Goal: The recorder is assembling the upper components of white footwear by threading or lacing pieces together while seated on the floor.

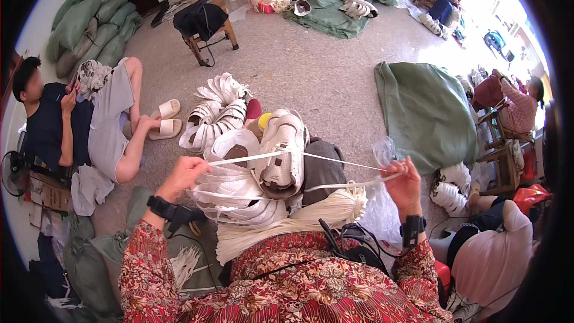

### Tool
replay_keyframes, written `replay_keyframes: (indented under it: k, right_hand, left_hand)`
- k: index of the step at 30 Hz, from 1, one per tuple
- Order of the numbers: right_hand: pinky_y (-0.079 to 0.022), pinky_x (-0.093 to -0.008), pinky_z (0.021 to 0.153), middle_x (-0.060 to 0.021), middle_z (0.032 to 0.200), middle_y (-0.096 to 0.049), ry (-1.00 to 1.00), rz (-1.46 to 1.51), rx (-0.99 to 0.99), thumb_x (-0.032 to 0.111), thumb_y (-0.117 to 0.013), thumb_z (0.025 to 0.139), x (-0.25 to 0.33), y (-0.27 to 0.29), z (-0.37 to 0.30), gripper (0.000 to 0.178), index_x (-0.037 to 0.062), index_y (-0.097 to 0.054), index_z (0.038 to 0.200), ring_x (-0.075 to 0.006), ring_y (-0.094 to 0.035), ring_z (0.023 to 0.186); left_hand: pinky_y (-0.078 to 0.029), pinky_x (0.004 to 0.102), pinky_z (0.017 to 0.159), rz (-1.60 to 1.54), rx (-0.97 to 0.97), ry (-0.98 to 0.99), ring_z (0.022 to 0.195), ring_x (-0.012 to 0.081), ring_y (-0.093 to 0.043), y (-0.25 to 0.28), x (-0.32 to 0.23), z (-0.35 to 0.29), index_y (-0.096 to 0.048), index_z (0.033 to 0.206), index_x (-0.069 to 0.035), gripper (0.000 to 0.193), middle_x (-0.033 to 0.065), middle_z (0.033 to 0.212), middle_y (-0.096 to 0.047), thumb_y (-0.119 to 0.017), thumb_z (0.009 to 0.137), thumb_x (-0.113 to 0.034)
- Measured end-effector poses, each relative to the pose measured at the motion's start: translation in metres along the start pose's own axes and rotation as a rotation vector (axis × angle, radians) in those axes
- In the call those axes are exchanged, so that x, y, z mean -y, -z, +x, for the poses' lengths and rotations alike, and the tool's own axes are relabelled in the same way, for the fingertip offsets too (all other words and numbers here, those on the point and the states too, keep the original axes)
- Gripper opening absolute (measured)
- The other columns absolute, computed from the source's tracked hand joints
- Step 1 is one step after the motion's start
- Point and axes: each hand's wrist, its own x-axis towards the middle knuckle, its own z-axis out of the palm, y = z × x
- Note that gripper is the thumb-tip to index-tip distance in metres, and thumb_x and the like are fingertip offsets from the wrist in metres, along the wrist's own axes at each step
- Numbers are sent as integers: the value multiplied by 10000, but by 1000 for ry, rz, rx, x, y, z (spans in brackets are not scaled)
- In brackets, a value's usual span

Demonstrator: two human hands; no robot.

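A white sneaker upper [280, 164] rests on my lap, on top of other things. A white shoelace [242, 158] runs through it and stretches out to both sides. My left hand [185, 178] pinches the lace's left end, fingers closed. On the other side my right hand [402, 184] is closed on the right stretch of lace, and a loose tail trails back from it toward the shoe. Beside and under the shoe lie nested white uppers [239, 210]. Across my lap spreads a thick bundle of cream laces [305, 222].
Stacked white uppers [218, 116] lie on the floor ahead. A seated person [54, 122] is at the left, by green sacks [89, 21]. Rightward spreads a green cloth [424, 113]; other people sit beyond. A stool [206, 30] stands farther off. Clear plastic [382, 215] lies by my right arm.
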Motion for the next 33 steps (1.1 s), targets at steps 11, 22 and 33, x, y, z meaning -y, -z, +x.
replay_keyframes:
  k: [11, 22, 33]
  right_hand:
    - [-504, -404, 919, -41, 792, -638, 305, -99, -543, 299, -602, 1000, 108, 160, -106, 296, 84, -608, 798, -207, -620, 809]
    - [-561, -335, 786, -75, 842, -675, 167, -237, -469, 146, -636, 974, 125, 91, -24, 166, 9, -647, 1066, -181, -660, 836]
    - [-524, -284, 510, -82, 760, -694, -270, -1512, 100, 116, -586, 957, -141, -60, 87, 157, -22, -656, 984, -149, -666, 591]
  left_hand:
    - [-521, 324, 746, 291, -338, -498, 843, 162, -640, -75, -31, 0, -671, 1081, 11, 211, 119, 984, -677, -644, 917, -120]
    - [-509, 509, 694, 222, -343, -353, 766, 419, -665, -210, -50, 41, -567, 1030, -10, 241, 227, 821, -674, -670, 885, -173]
    - [-496, 543, 703, 134, -303, -423, 785, 452, -653, -215, -48, 45, -493, 1128, -23, 307, 252, 806, -661, -634, 870, -112]
